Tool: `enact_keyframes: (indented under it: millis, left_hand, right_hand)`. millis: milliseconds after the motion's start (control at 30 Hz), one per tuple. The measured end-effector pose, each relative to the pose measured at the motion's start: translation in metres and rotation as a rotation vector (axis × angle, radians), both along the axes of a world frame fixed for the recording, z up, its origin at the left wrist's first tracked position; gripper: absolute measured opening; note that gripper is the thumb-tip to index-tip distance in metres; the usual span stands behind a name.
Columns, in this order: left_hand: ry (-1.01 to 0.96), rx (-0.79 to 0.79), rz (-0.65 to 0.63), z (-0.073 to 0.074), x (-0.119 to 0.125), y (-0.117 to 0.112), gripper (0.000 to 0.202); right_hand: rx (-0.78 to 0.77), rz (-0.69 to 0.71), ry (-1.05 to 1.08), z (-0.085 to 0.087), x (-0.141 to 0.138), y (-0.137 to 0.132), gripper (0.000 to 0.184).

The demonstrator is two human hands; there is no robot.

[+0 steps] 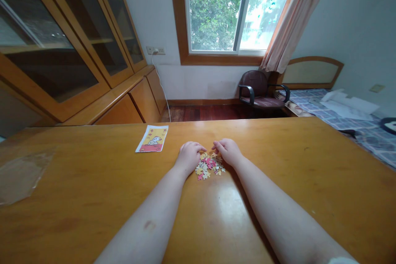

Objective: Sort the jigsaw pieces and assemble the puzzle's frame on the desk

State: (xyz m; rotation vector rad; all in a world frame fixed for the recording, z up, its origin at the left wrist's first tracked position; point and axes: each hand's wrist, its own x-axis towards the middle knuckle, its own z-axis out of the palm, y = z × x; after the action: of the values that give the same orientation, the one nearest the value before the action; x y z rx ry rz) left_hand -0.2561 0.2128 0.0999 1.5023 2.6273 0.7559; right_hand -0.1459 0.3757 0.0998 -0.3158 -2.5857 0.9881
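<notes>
"Two containers or one?"

"One for certain: the tall, brown wooden cabinet with glass doors (pixel 99 84), with pale shelves (pixel 102 41) inside. The flat, clear plastic wrapping (pixel 24 176) at the left of the yellow-brown wooden desk (pixel 102 189) could be a bag or a sheet; I can't tell."

"And the small pink, yellow and whitish jigsaw pieces (pixel 208 166)?"

"Loose in a pile on the desk, between the hands. A rectangular, white-edged yellow and pink picture card (pixel 152 138) lies farther left."

"How are the hands?"

"Apart, with a narrow gap between their fingertips. The bare left hand (pixel 189 156) is half-curled at the pile's left edge; the bare right hand (pixel 229 151), loosely bent, is at its far right edge. Whether either grips a piece, I can't tell."
</notes>
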Motion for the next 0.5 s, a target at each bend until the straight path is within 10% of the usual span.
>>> enact_keyframes:
  millis: [500]
  left_hand:
    - [-0.099,-0.049,-0.009,0.0062,0.0042,-0.0007,0.033]
  right_hand:
    - [-0.014,0.007,-0.064,0.0001,0.0011,-0.0013,0.054]
